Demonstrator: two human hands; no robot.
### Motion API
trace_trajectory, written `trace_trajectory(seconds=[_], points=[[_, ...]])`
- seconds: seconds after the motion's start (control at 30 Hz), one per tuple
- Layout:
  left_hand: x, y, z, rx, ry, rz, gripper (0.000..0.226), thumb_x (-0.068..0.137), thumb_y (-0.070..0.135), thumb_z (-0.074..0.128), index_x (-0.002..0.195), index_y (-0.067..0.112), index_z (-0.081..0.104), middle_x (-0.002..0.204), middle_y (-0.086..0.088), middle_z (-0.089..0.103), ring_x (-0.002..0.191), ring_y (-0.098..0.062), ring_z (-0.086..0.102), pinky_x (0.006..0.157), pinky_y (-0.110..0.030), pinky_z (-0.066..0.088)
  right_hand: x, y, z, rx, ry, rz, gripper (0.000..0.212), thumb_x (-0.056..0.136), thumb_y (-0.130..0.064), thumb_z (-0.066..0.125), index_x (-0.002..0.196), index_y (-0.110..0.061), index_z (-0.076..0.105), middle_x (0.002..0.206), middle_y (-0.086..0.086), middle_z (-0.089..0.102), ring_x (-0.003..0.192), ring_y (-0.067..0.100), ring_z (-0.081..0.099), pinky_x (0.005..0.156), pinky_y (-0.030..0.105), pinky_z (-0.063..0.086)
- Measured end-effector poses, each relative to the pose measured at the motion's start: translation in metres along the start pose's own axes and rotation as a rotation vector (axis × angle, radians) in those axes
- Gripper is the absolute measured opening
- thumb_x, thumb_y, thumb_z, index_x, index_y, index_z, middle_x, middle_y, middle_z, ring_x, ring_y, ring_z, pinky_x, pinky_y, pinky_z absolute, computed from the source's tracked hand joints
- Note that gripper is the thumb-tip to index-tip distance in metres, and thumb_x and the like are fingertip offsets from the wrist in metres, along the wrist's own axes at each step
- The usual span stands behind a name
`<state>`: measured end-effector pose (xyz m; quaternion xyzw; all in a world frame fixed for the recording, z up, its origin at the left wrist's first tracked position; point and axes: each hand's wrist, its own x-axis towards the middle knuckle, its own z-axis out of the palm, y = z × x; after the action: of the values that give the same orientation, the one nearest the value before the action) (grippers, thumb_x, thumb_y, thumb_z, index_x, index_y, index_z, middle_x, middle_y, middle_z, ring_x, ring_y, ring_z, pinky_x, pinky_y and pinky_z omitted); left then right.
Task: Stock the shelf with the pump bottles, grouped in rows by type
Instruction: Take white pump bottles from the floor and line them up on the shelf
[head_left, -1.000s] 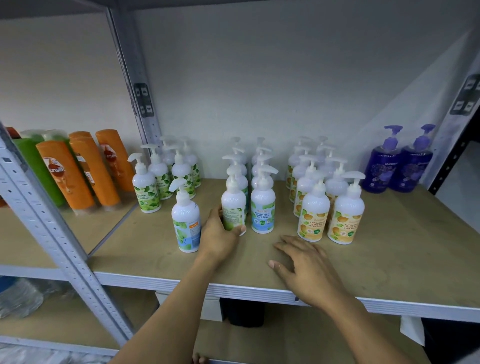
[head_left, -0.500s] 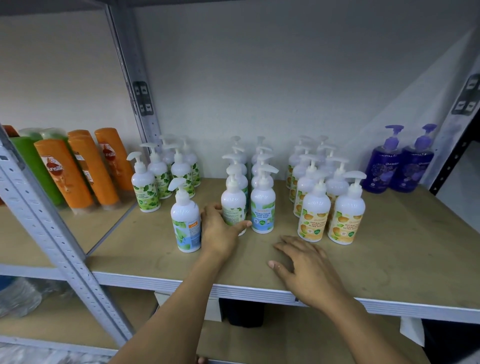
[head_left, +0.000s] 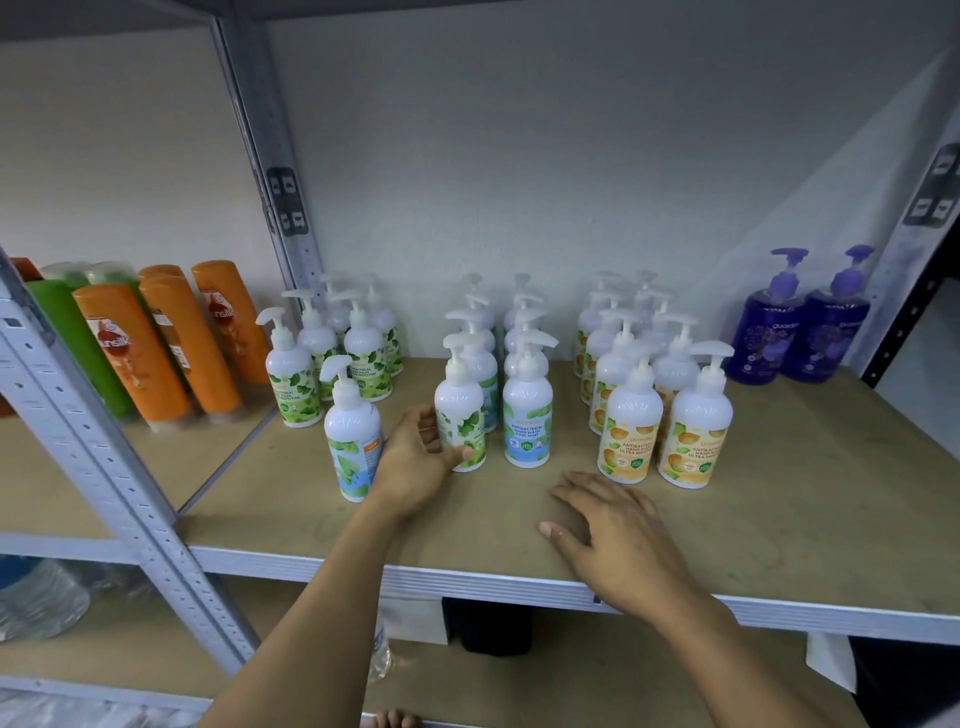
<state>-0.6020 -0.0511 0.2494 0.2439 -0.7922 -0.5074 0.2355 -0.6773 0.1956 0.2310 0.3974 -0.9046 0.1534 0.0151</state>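
A person's left hand (head_left: 415, 460) wraps the lower body of a white pump bottle (head_left: 459, 400), thumb across its leafy label. The bottle stands on the shelf (head_left: 779, 519) at the front of the middle rows, just beside a mint bottle (head_left: 527, 410). The right hand (head_left: 621, 535) lies flat on the board, fingers spread, holding nothing. A stray bottle (head_left: 352, 431) stands alone just left of the gripping hand, near the green-leaf group (head_left: 291, 379). An orange-label group (head_left: 631, 415) and 2 purple bottles (head_left: 800, 322) fill the right. The step appears to be seating this bottle in its row. The next move likely calls for turning its label forward, squaring it with its neighbour, then placing the stray.
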Motion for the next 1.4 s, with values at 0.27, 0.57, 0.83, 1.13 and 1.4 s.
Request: trace_trajectory(seconds=[0.27, 0.57, 0.83, 1.13, 1.4], points=[[-0.005, -0.001, -0.001, -0.068, -0.051, 0.012, 0.068, 0.082, 0.016, 0.083, 0.136, 0.028, 0.042, 0.118, 0.020, 0.058, 0.108, 0.005, 0.058, 0.085, -0.008, 0.046, 0.001, -0.001, 0.000, 0.022, -0.003, 0.002, 0.082, 0.079, -0.075, 0.015, 0.144, -0.037, 0.048, 0.157, -0.015, 0.036, 0.146, 0.008, 0.028, 0.118, 0.034, 0.020], [-0.037, 0.020, -0.003, 0.243, 0.110, 0.161, 0.062, 0.084, 0.019, 0.080, 0.139, 0.017, 0.049, 0.122, 0.013, 0.055, 0.110, -0.005, 0.054, 0.090, -0.021, 0.044, 0.001, -0.002, -0.001, -0.002, -0.001, -0.006, 0.082, 0.079, -0.074, 0.012, 0.147, -0.038, 0.043, 0.157, -0.014, 0.036, 0.145, 0.008, 0.028, 0.117, 0.032, 0.018], [-0.071, 0.021, -0.055, 0.165, 0.710, 0.129, 0.025, 0.084, 0.019, 0.076, 0.102, 0.022, 0.058, 0.104, 0.000, 0.054, 0.083, -0.011, 0.051, 0.074, -0.027, 0.038, 0.000, -0.021, 0.002, 0.022, 0.009, -0.058, 0.079, 0.082, -0.070, 0.015, 0.147, -0.035, 0.044, 0.155, -0.013, 0.040, 0.144, 0.006, 0.029, 0.117, 0.032, 0.020], [-0.055, -0.024, -0.089, 0.041, 0.180, -0.068, 0.048, 0.084, 0.015, 0.081, 0.125, 0.020, 0.057, 0.113, 0.007, 0.069, 0.100, -0.001, 0.064, 0.097, -0.034, 0.054, 0.028, -0.091, 0.008, 0.458, 0.110, -0.005, 0.080, 0.090, -0.040, 0.070, 0.156, -0.024, 0.028, 0.146, 0.002, 0.051, 0.130, 0.020, 0.051, 0.101, 0.028, 0.041], [-0.070, -0.034, -0.105, 0.089, 0.173, 0.031, 0.049, 0.080, 0.017, 0.084, 0.121, 0.026, 0.057, 0.107, 0.014, 0.069, 0.093, 0.008, 0.062, 0.076, -0.006, 0.047, 0.080, -0.117, 0.044, 0.543, 0.341, 0.171, 0.053, 0.084, -0.031, 0.074, 0.131, -0.019, 0.053, 0.112, 0.009, 0.065, 0.097, 0.030, 0.066, 0.079, 0.039, 0.054]])
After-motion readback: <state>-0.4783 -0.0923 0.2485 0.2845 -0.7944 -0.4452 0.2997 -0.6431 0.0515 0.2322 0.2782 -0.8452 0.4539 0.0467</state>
